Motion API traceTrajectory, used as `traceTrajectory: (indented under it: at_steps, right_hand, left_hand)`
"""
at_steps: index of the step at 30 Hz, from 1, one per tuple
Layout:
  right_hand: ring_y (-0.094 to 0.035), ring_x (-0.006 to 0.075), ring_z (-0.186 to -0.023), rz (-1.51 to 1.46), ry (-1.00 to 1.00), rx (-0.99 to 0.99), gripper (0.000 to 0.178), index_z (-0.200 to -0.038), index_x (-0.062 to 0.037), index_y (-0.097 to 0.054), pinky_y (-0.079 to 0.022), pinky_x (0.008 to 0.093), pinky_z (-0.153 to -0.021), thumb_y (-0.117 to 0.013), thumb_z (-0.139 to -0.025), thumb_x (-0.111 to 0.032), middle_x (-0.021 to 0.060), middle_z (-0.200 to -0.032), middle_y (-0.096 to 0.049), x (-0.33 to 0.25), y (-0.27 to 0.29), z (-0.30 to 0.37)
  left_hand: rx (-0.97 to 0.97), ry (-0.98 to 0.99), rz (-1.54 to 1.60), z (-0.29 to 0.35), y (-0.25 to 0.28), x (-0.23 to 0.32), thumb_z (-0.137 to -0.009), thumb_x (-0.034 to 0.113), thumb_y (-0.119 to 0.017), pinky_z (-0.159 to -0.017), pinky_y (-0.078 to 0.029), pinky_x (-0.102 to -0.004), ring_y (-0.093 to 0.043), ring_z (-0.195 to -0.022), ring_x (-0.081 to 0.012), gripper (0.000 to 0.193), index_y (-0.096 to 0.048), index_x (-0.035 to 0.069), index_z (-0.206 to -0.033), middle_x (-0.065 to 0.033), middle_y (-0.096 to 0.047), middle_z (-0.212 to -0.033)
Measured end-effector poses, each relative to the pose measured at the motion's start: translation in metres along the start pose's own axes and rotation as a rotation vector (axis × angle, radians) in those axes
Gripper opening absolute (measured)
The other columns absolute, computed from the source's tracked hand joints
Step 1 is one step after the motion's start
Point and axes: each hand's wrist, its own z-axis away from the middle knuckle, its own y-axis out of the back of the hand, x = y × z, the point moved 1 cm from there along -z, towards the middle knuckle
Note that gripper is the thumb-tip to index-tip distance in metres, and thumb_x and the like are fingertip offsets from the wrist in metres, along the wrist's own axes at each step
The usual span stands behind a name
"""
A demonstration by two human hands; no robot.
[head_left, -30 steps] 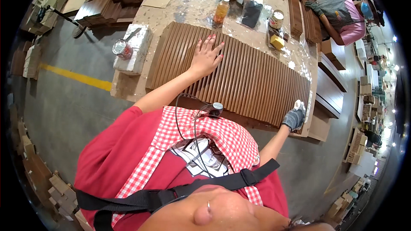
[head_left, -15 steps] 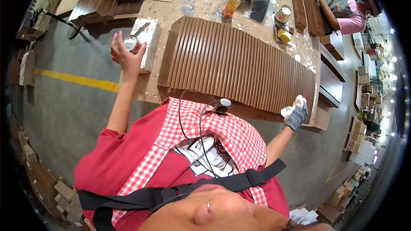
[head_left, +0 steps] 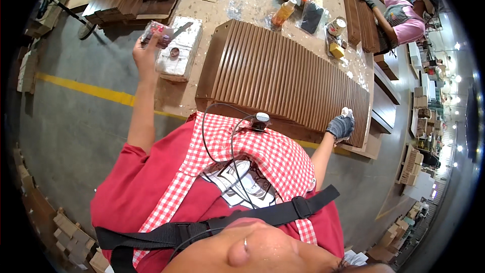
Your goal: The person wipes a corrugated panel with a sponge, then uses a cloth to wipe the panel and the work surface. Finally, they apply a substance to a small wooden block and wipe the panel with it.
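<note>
My bare left hand [head_left: 145,56] is closed round a small clear container [head_left: 154,31] with reddish-brown stains, held tilted above the far left edge of a white, paint-smeared block [head_left: 179,64]. On that block lie a dark flat blade [head_left: 183,29] and a small round brown thing or stain [head_left: 174,52]. My right hand [head_left: 341,127], in a grey glove, presses a crumpled white cloth [head_left: 346,111] onto the right part of a row of brown wooden strips [head_left: 275,76]. The strips stand side by side, edges up. The gloved fingers partly cover the cloth.
Behind the strips stand an orange bottle [head_left: 284,12], a black flat pad [head_left: 312,18], an open tin [head_left: 336,26] and a yellow sponge [head_left: 336,50]. At the far right a co-worker [head_left: 404,20] handles long brown boards [head_left: 358,10]. Stacked boards [head_left: 116,2] lie far left.
My left hand has lifted the container off the white block and tilted it, uncovering the round brown spot. My right hand with the cloth has shifted slightly left and away from me.
</note>
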Motion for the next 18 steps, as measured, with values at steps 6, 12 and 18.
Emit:
traceTrajectory:
  at_steps: [6, 12, 18]
  right_hand:
    - [-0.064, 0.0327, -0.108, -0.109, 0.013, 0.006, 0.037, -0.120, -0.0109, -0.067, -0.053, 0.0468, -0.092, -0.043, -0.102, -0.033, 0.0165, -0.119, -0.066, -0.001, 0.001, 0.003]
    - [-0.060, 0.0353, -0.116, -0.301, -0.226, -0.181, 0.043, -0.122, -0.0103, -0.065, -0.047, 0.0469, -0.101, -0.045, -0.099, -0.039, 0.0185, -0.128, -0.061, 0.043, -0.019, -0.037]
    - [-0.063, 0.0345, -0.106, -0.227, -0.066, 0.006, 0.033, -0.122, -0.0126, -0.064, -0.051, 0.0435, -0.095, -0.043, -0.101, -0.029, 0.0146, -0.122, -0.063, 0.069, -0.031, -0.038]
  left_hand:
    - [0.117, -0.339, -1.100, 0.007, 0.009, -0.005, -0.071, 0.051, -0.083, -0.092, -0.045, -0.0430, -0.062, -0.103, -0.0266, 0.066, -0.066, 0.005, -0.114, -0.0123, -0.067, -0.107]
    - [0.063, -0.589, -1.067, 0.094, -0.042, -0.029, -0.067, 0.048, -0.085, -0.092, -0.044, -0.0453, -0.061, -0.103, -0.0318, 0.068, -0.065, 0.008, -0.118, -0.0105, -0.068, -0.111]
    - [0.079, -0.612, -0.964, 0.110, -0.047, -0.029, -0.072, 0.050, -0.080, -0.100, -0.038, -0.0443, -0.053, -0.115, -0.0319, 0.074, -0.058, 0.005, -0.126, -0.0122, -0.060, -0.124]
